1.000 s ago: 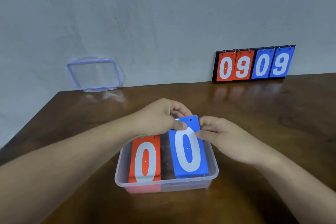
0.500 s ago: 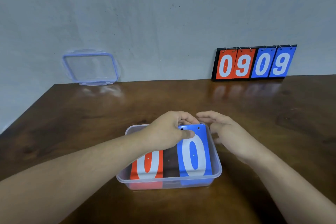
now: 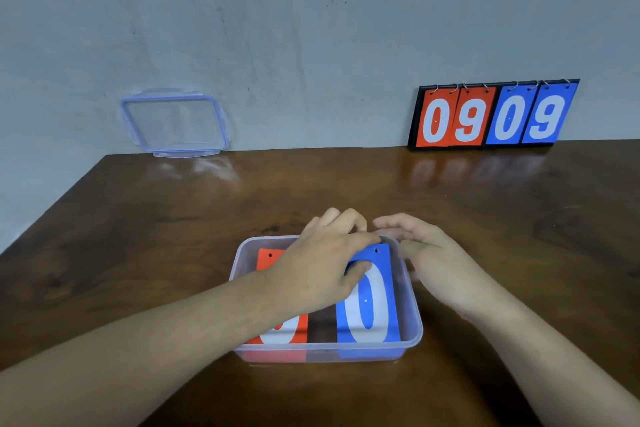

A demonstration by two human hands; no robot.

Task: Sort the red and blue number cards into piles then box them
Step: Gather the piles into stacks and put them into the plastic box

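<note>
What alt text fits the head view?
A left hand holds the top of a blue card pile inside a clear box, beside a red pile; the right hand is open by the rim. A lid and scoreboard stand at the wall.

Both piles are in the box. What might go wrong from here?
The left hand grips the far end of the blue pile; letting go could shift its top card. The left forearm crosses the red pile and might drag it. The lid leans against the wall and could slip.
</note>
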